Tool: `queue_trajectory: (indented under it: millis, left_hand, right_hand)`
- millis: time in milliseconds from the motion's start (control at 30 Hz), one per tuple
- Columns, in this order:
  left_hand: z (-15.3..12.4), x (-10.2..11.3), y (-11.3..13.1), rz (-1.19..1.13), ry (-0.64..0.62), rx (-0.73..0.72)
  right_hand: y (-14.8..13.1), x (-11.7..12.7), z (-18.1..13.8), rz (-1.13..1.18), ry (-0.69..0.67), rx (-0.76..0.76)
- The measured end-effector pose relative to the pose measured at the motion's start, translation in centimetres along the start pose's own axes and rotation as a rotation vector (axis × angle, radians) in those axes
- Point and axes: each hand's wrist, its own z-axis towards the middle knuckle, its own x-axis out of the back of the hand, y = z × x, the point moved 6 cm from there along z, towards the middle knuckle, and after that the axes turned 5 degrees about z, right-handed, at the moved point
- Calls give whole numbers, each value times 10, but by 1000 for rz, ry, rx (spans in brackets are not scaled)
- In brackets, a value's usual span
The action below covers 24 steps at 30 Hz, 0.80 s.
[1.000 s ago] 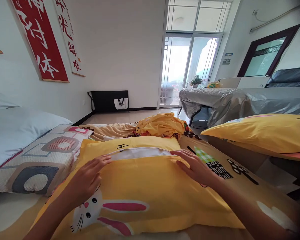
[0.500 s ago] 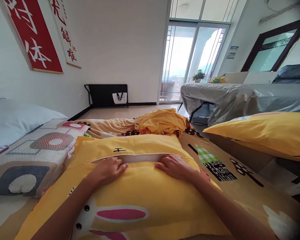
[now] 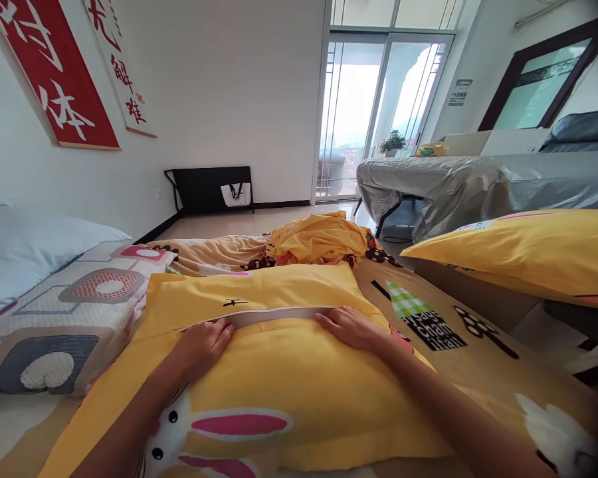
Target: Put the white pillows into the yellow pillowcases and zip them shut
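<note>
A plump yellow pillowcase (image 3: 299, 372) with a white rabbit print lies in front of me, its long slit opening running sideways near the far end. A strip of the white pillow (image 3: 274, 317) shows inside that slit. My left hand (image 3: 206, 342) is closed over the near edge of the opening at its left part, fingers together. At the right part of the same edge, my right hand (image 3: 351, 325) is curled over the yellow cloth, with its fingertips partly hidden at the slit. Both forearms rest across the pillowcase.
Left of it lies a patterned pillow (image 3: 80, 312), with a pale blue pillow (image 3: 34, 245) behind. Crumpled yellow cloth (image 3: 319, 239) lies on the printed bedsheet (image 3: 428, 378) beyond. Another yellow pillow (image 3: 533, 252) sits at right. A plastic-covered table (image 3: 443, 179) stands farther back.
My left hand has slid left along the opening's edge, and its thumb has drawn in. My right hand has shifted slightly right. The visible white strip looks a little narrower.
</note>
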Motion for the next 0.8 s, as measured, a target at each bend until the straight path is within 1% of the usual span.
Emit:
queue_trajectory:
  millis: [100, 200, 267, 367, 433, 500, 600, 667, 733, 800]
  left_hand:
    - [-8, 2, -2, 14, 115, -41]
    - [-15, 1, -3, 15, 217, -51]
    - [-17, 1, -5, -3, 259, -26]
    - [-13, 4, -11, -27, 291, 70]
    - [-8, 7, -14, -10, 269, 139]
    - [-4, 10, -15, 33, 235, 187]
    - [0, 14, -14, 122, 219, 233]
    - [-1, 17, -15, 215, 205, 281]
    - [-4, 21, -19, 325, 194, 337]
    - [-7, 28, -22, 415, 197, 367]
  right_hand:
    - [2, 9, -8, 103, 127, 25]
    - [2, 16, -18, 154, 275, 40]
    - [4, 19, -23, 169, 346, 13]
    - [10, 21, -26, 210, 416, -39]
    - [13, 22, -24, 202, 418, -57]
    - [13, 24, -20, 134, 372, -50]
    - [7, 28, -15, -48, 266, -50]
    - [2, 32, -14, -183, 218, -84]
    - [-2, 36, -13, -272, 202, -120]
    - [-6, 40, -11, -300, 212, -142]
